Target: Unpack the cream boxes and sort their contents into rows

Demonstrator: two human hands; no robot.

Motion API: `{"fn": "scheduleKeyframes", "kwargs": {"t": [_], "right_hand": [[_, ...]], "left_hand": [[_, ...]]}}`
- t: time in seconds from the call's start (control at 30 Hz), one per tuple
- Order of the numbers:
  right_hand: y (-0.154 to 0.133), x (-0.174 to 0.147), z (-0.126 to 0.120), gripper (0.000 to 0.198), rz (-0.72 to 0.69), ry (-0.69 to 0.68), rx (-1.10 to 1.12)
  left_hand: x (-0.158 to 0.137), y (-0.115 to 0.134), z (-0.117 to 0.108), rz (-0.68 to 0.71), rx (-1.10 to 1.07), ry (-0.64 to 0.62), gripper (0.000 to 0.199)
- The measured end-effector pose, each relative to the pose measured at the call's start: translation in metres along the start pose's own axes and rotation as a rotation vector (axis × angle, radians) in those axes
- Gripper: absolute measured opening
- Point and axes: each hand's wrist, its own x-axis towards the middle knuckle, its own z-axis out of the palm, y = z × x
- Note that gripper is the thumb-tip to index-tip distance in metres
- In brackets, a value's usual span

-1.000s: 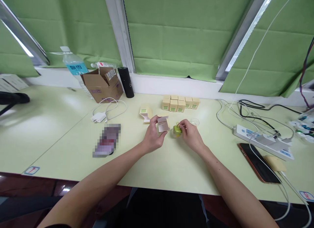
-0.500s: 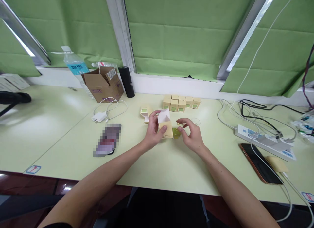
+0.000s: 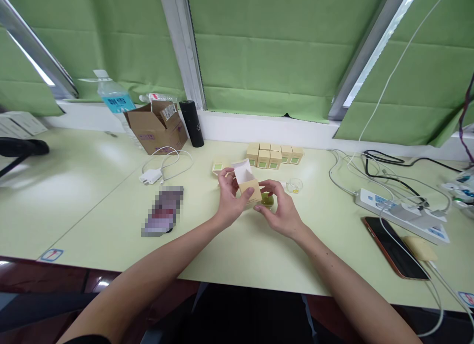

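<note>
The small box [image 3: 249, 192] tilts in my left grip [image 3: 231, 200], pinched with thumb in front and fingers behind, probably to steady it and leave its flap free. The green item [image 3: 267, 199] shows between the spread thumb and fingers of my right grip [image 3: 281, 209]; I cannot tell whether they touch it. Farther back, closed boxes [image 3: 263, 159] stand grouped on the table [image 3: 237, 257].
</note>
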Motion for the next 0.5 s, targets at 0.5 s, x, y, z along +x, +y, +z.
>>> {"fn": "scheduleKeyframes", "kwargs": {"t": [0.5], "right_hand": [[-0.003,0.001,-0.003,0.046,-0.101,0.125,-0.092]], "left_hand": [[-0.019,0.000,0.004,0.217,0.131,-0.235,0.059]]}}
